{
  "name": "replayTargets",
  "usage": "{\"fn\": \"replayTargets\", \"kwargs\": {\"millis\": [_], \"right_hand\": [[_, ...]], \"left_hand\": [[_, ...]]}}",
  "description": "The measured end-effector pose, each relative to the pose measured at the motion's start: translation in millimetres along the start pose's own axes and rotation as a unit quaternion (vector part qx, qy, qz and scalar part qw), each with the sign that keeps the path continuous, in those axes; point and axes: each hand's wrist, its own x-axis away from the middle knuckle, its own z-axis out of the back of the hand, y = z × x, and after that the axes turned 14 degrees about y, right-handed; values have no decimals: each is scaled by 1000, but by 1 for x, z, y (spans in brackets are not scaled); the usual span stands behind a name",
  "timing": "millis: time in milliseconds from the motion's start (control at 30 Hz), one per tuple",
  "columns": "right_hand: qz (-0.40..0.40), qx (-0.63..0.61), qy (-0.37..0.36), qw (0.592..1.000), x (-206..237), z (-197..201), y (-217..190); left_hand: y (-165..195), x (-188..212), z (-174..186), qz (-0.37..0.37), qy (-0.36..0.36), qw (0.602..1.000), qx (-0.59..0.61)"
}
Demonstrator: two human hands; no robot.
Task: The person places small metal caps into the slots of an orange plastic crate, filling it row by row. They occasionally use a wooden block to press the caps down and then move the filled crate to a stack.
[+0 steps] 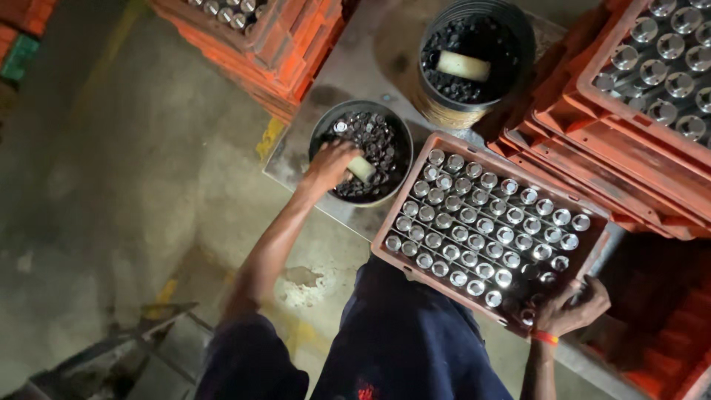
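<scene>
one head-worn view — looking steeply down, close over the crate [385, 244]; floor at left

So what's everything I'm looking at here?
crate of bottles: one, orange, centre, filled with silvery-topped bottles
stacked crates: several, orange, right; more top left
near bucket: one, dark, holding small dark caps, left of crate
far bucket: one, black, caps inside, top centre
pale cylinders: two, cream, one per bucket
floor: grey concrete, yellow marks
left hand: in near bucket, by its cylinder
right hand: red wristband, grip on the crate's near corner
</scene>
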Motion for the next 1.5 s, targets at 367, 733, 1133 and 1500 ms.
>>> {"fn": "replayTargets", "kwargs": {"millis": [367,733,1133,1500], "right_hand": [[-317,-205,-210,902,65,-4,-163],[-438,-426,-190,769,24,40,-154],[-391,-465,-66,792,29,106,-57],[-21,-202,-57,977,-29,150,-17]], "left_hand": [[68,16,63,48,130,975,174],[331,90,-31,172,90,770,608],[403,137,-108,204,-33,698,685],[213,108,-123,316,368,874,-18]]}}
